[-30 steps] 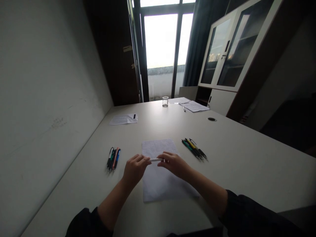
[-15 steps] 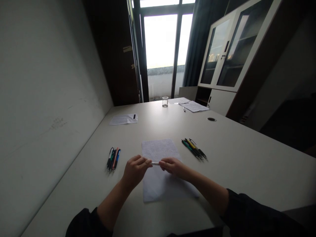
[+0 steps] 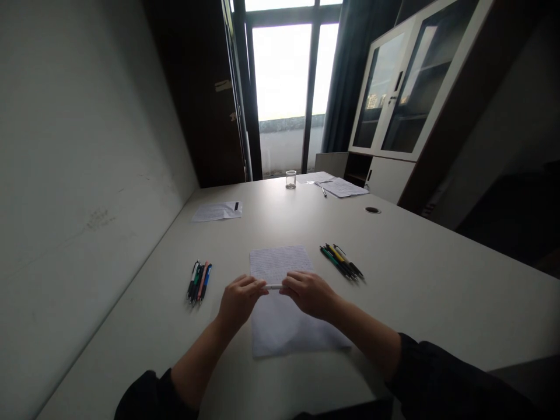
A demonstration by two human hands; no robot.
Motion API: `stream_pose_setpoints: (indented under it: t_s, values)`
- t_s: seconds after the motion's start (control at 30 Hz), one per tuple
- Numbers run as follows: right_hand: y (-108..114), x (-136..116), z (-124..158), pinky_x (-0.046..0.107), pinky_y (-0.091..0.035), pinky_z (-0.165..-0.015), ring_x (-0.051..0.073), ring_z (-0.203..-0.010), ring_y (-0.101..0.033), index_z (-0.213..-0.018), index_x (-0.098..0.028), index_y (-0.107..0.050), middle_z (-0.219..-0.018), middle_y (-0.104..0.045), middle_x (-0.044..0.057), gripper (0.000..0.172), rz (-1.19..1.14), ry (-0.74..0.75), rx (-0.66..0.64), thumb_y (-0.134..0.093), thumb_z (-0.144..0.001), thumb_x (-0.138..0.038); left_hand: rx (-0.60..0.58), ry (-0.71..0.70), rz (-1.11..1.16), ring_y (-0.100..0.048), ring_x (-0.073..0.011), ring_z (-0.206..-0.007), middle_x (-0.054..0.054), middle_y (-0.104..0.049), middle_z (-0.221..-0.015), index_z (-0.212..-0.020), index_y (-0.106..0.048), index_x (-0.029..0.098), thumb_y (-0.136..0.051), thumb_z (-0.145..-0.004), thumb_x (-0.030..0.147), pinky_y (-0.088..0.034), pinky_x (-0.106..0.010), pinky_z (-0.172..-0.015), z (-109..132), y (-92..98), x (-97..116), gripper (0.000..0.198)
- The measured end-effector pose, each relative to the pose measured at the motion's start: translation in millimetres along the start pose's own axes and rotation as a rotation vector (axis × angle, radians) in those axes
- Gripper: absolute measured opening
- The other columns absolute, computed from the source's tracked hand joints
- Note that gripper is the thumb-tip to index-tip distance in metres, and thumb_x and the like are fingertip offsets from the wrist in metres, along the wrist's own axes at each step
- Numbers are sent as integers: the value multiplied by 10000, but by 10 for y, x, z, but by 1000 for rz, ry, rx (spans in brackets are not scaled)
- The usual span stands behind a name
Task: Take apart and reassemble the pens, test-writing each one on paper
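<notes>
A slim white pen [image 3: 273,287] is held level between my two hands, with only its middle part showing. My left hand [image 3: 240,298] is closed on one end, thumb and fingers pinched together. On the other end my right hand [image 3: 310,293] grips it the same way. Below the hands lies a sheet of lined paper [image 3: 280,262] with writing on its upper part. Left of it rests a group of several pens [image 3: 199,283], among them pink and blue ones. To the right is another group of pens [image 3: 342,262], green, yellow and dark.
A small glass [image 3: 290,179] stands at the table's far end. Papers [image 3: 343,187] with a pen [image 3: 324,191] lie at the back right, and another sheet [image 3: 217,211] at the back left. A round cable hole [image 3: 372,210] opens in the tabletop [image 3: 415,268]. A wall borders the left side.
My right hand's fingers have shifted slightly and sit a little higher around the pen. Both hands still hold it above the paper. The view has moved very slightly.
</notes>
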State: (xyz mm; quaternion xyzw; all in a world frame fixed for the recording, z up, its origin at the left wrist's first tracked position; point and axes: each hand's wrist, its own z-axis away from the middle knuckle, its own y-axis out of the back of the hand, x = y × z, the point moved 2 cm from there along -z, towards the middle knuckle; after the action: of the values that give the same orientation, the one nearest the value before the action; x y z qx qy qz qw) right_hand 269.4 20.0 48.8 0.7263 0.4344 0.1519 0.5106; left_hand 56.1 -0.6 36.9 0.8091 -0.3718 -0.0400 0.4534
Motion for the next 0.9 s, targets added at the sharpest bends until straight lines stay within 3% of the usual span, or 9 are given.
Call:
stream_pose_setpoints:
  t_s: [0.13, 0.27, 0.43, 0.5, 0.6, 0.7, 0.9]
  values:
    - [-4, -24, -1, 258, -316, -599, 129, -616, -481, -765, -175, -585, -720, -594, 18, 257, -136, -79, -27, -510, -967, -316, 9, -79, -54, -589, -172, -748, -29, -704, -831, -1014, -681, 221, -606, -916, 323, -490, -286, -674, -17, 47, 6, 160]
    - [-84, 17, -9, 237, -321, -581, 112, -587, -455, -687, -162, -565, -635, -537, -5, 359, -473, -201, -84, -492, -962, -381, 5, -131, -110, -583, -170, -741, -26, -703, -829, -1030, -669, 217, -602, -923, 287, -484, -288, -665, -19, 85, 19, 144]
    - [-190, 66, 21, 212, -275, -450, 87, -431, -344, -692, -154, -570, -479, -397, -58, 475, -920, -448, -322, -420, -953, -522, 2, -156, -136, -584, -172, -754, -28, -699, -843, -1017, -663, 216, -590, -933, 275, -485, -300, -688, -15, 93, 42, 126]
    - [-172, 66, 13, 210, -301, -463, 88, -437, -377, -726, -147, -613, -491, -437, -48, 484, -884, -426, -294, -422, -955, -527, -3, -146, -144, -586, -176, -759, -33, -696, -844, -1021, -664, 217, -587, -934, 280, -486, -304, -689, -16, 77, 29, 132]
    - [-103, 68, -23, 228, -387, -584, 117, -583, -507, -804, -159, -666, -643, -577, 1, 393, -641, -283, -68, -500, -944, -487, 6, -88, -147, -584, -181, -761, -36, -695, -851, -1035, -663, 219, -592, -930, 287, -485, -304, -674, -15, 46, -14, 144]
    - [-75, 80, -38, 245, -409, -650, 139, -678, -541, -913, -183, -673, -772, -621, 26, 267, -422, -172, 89, -606, -903, -441, 33, -32, -122, -586, -183, -765, -40, -698, -864, -1040, -667, 216, -595, -926, 299, -481, -300, -657, -8, 23, -46, 158]
    - [-78, 54, -4, 249, -379, -643, 151, -707, -561, -890, -191, -650, -818, -629, 43, 205, -129, -80, 65, -528, -965, -337, 40, 1, -52, -599, -184, -773, -45, -714, -886, -1041, -683, 216, -614, -911, 302, -492, -300, -678, -2, 8, -26, 170]
